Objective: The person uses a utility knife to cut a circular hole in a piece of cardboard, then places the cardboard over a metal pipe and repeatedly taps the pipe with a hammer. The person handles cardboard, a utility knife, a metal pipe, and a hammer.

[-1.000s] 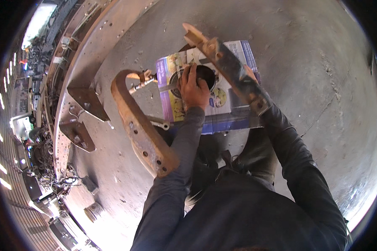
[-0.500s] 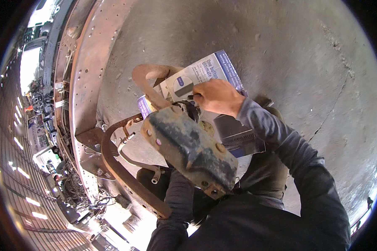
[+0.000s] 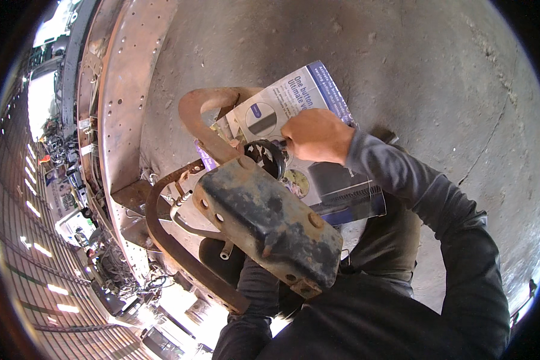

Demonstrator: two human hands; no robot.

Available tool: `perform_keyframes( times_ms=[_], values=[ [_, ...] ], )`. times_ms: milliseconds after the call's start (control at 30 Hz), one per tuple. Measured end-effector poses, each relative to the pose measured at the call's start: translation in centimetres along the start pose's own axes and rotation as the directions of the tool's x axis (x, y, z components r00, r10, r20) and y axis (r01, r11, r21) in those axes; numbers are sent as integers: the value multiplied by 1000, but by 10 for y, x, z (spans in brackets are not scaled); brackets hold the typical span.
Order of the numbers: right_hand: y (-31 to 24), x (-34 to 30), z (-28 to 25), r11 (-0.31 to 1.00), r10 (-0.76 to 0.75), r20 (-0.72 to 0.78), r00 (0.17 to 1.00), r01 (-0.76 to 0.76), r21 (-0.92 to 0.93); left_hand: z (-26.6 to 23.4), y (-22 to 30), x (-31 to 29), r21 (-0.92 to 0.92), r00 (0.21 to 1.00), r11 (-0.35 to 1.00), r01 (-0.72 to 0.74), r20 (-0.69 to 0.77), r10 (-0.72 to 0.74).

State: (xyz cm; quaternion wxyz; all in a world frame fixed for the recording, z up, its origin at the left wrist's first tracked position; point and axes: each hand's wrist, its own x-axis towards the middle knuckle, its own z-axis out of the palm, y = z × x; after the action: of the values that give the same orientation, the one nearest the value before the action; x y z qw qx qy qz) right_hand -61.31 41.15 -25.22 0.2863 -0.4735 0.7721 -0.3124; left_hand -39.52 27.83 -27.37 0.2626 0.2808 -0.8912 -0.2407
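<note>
My right hand (image 3: 318, 137) is closed in a fist beside a worn black round metal ring (image 3: 266, 159). A small dark piece shows at the fist's left edge, too covered to name. In front of the ring is a boxy black metal part (image 3: 270, 225), its paint scuffed and rusty, with round holes. My left forearm (image 3: 258, 288) passes beneath this part, which hides the left hand and its fingers. A curved rusty bar (image 3: 204, 117) rises behind the boxy part. Under the ring and right hand lies a printed cardboard sheet (image 3: 333, 207), white, blue and purple.
Another curved rusty bar (image 3: 159, 225) bends around on the left, next to a thin metal pipe (image 3: 189, 225). Beyond it runs a long rusty beam (image 3: 129, 90) with rivet holes. Grey concrete floor (image 3: 414, 78) extends to the right. Cluttered machinery stands at far left.
My right hand has shifted slightly right, still in a fist. The black ring shows more of its opening beside it. The boxy metal part has moved a little downward in view.
</note>
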Motion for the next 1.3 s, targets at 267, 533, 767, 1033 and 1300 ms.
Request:
perform_keyframes(
  times_ms=[267, 533, 767, 1033, 1300],
  values=[
    [-8, 7, 6, 999, -36, -180, 983, 34, -10, -17, 8, -18, 9, 1000, 999, 31, 0, -31],
    [-26, -14, 12, 994, 97, -124, 988, -90, 61, -23, 6, -23, 22, 999, 999, 44, -18, -44],
    [-28, -58, 42, 960, 189, -193, 963, -140, 242, -21, 6, -19, 20, 999, 999, 32, -30, -32],
    [-38, -22, 26, 928, 307, -265, 914, -226, 295, -20, 6, -15, 16, 999, 1000, 14, -37, -14],
    [-45, -64, 43, 923, 340, -126, 932, -305, 234, -21, 6, -19, 27, 999, 999, 17, -40, -16]
  ],
)
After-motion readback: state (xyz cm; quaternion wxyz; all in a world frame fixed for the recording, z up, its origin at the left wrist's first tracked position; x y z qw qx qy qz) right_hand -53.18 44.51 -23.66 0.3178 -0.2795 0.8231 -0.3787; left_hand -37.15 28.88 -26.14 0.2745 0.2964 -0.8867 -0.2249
